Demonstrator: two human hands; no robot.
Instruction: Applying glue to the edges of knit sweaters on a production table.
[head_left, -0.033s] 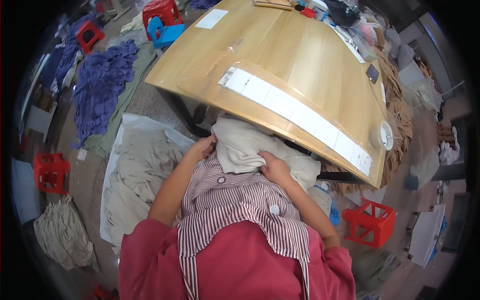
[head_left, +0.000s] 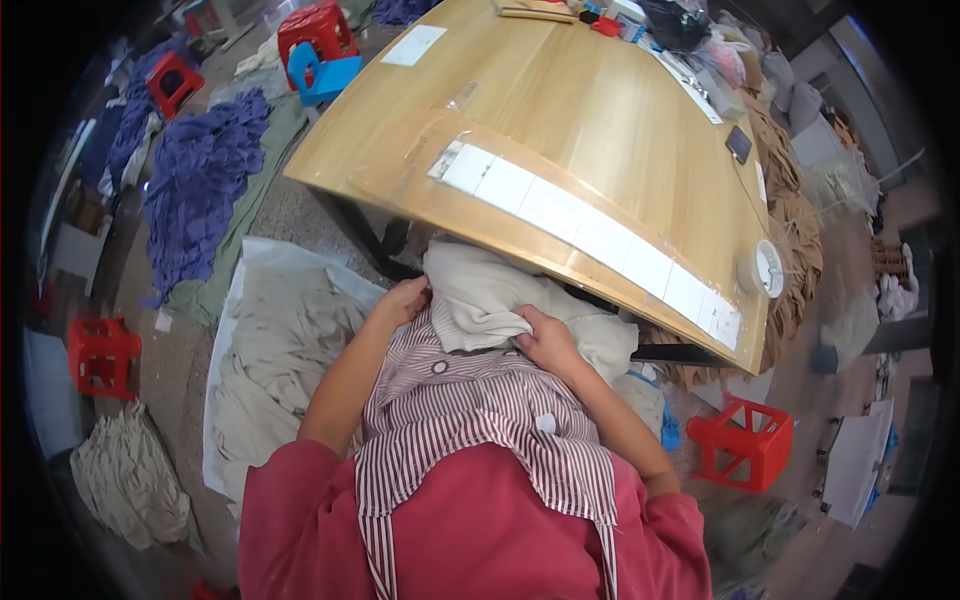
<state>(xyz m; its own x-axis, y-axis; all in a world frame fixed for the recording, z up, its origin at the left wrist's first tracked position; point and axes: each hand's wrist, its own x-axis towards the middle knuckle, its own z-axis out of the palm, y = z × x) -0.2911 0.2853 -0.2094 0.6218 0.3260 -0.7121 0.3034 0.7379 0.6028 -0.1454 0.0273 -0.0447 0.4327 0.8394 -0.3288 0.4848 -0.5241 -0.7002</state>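
Note:
A cream knitted garment piece (head_left: 475, 290) with a ribbed edge lies bunched over my lap, against the near edge of the table. My left hand (head_left: 405, 301) grips its left side, with the fingertips partly hidden by the cloth. On the right, my right hand (head_left: 548, 338) pinches the ribbed part between thumb and fingers. More of the pale fabric spreads to the right, under the table edge. Beneath both hands is my striped apron (head_left: 470, 400).
The wooden table (head_left: 590, 130) carries a strip of white tiles (head_left: 560, 215), a phone (head_left: 738, 145) and a white round container (head_left: 765, 270). Cream fabric (head_left: 275, 350) is heaped at left, purple fabric (head_left: 200, 190) beyond it. Red stools stand left and right (head_left: 742, 443).
The whole view has shifted very slightly. Both hands keep their hold on the garment piece, with hardly any visible movement.

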